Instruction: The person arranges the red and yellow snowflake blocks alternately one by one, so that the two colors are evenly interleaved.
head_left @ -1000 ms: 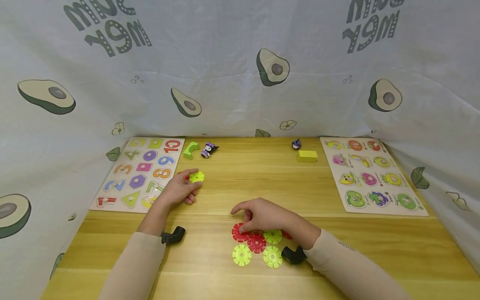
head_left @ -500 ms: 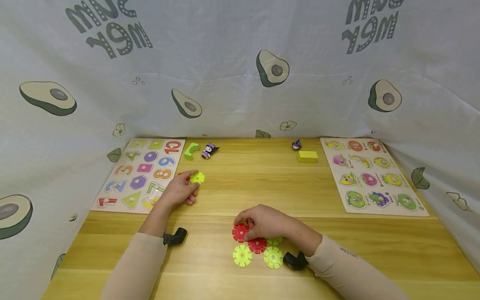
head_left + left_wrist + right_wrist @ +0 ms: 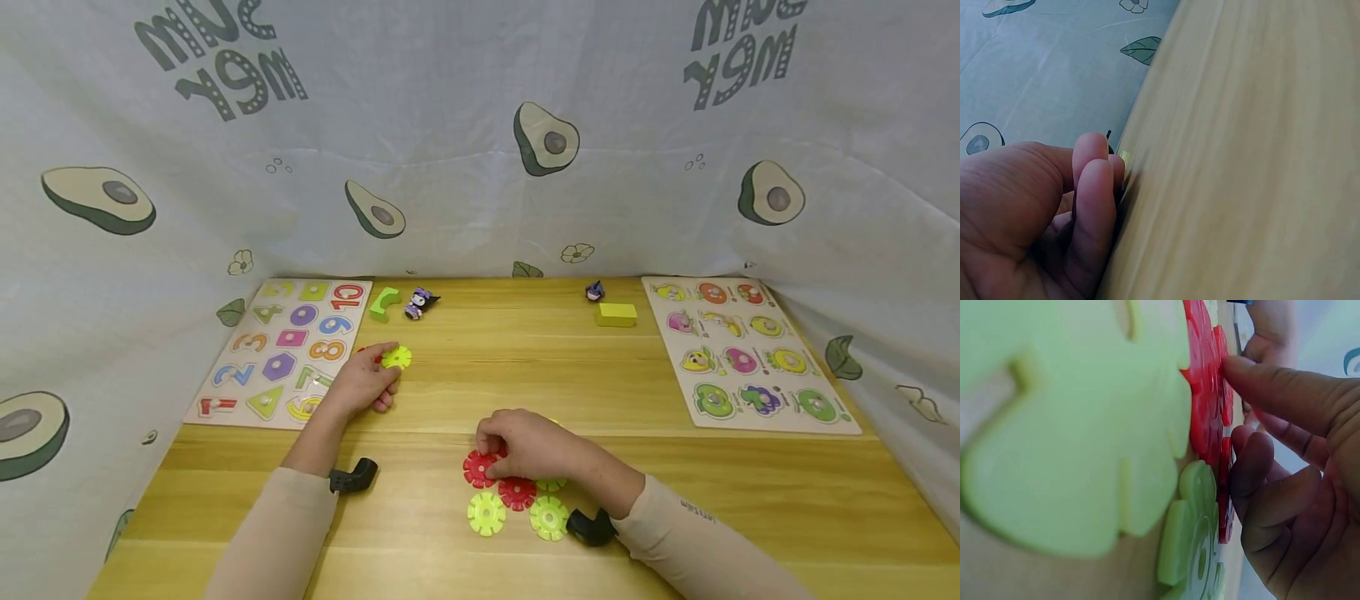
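Observation:
In the head view my left hand (image 3: pixel 363 385) pinches a yellow-green notched plastic disc (image 3: pixel 398 357) between thumb and index finger, beside the number board. A red disc peeks out behind those fingers. Most of the yellow-green disc is hidden by my left hand (image 3: pixel 1054 219) in the left wrist view. My right hand (image 3: pixel 531 446) has its thumb and index finger on a red notched disc (image 3: pixel 478 470), still flat on the table. Close by lie another red disc (image 3: pixel 517 494) and yellow-green discs, including a front left one (image 3: pixel 487 513) and a front right one (image 3: pixel 549 518). The right palm hides others.
A number and shape puzzle board (image 3: pixel 279 354) lies at the left, a fruit puzzle board (image 3: pixel 742 354) at the right. Towards the back are a green arch block (image 3: pixel 384 303), a small figurine (image 3: pixel 420 302), a yellow block (image 3: pixel 617 314) and a dark purple figurine (image 3: pixel 595 290). A printed cloth hangs behind.
The right hand's index finger has curled in from a spread pose, and its fingers have closed on the red disc. The left hand stays put with the yellow-green disc.

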{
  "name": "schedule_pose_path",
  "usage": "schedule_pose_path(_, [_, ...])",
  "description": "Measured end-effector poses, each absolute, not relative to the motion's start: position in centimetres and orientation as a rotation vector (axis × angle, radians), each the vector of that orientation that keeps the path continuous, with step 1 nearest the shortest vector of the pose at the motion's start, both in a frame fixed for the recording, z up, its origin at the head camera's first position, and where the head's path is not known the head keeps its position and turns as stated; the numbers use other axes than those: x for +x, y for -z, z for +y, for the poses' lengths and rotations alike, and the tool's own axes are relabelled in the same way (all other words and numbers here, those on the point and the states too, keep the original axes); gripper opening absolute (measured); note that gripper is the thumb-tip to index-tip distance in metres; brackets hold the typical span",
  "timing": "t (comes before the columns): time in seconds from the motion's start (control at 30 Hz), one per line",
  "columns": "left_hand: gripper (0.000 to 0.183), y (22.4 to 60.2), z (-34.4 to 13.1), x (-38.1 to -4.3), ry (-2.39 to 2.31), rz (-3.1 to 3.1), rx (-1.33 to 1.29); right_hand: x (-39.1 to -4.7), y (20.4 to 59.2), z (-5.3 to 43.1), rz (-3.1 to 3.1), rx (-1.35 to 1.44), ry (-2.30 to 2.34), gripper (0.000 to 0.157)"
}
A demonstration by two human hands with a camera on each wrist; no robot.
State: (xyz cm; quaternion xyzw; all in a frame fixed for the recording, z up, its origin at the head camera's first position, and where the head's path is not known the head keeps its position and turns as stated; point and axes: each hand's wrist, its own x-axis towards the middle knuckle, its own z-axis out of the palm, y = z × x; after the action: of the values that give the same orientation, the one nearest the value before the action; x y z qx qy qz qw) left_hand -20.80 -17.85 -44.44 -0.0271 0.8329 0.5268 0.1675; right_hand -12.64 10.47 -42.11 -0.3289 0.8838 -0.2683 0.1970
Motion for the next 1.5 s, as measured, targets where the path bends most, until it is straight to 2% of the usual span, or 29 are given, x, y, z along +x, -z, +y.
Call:
schedule_pose_path(0.23, [0.051, 44.4, -17.9, -20.8, -1.494, 2.375, -0.070, -12.5, 41.9, 10.3, 2.461, -0.902, 0.654, 0.040])
schedule_pose_path(0.47, [0.051, 44.6, -17.9, -20.9, -1.477, 2.376, -0.078, -12.6, 41.6, 10.0, 2.466, -0.882, 0.701, 0.037])
schedule_pose_path(0.73, [0.050, 44.8, -18.0, -20.9, -1.486, 2.370, -0.093, -13.7, 41.4, 9.4, 2.319, -0.806, 0.929, 0.024])
schedule_pose_path(1.13, [0.052, 44.8, -17.9, -21.0, -1.489, 2.394, -0.064, -18.7, 41.5, 5.0, 2.307, -0.461, 1.264, 0.027])
schedule_pose_path(1.33, [0.051, 44.8, -17.8, -21.0, -1.497, 2.384, -0.069, -22.2, 42.1, 3.5, 2.544, -0.410, 1.060, 0.027])
schedule_pose_path(1.5, [0.051, 44.8, -18.0, -20.9, -1.497, 2.382, -0.076, -23.8, 42.7, 3.3, 2.565, -0.403, 1.012, 0.028])
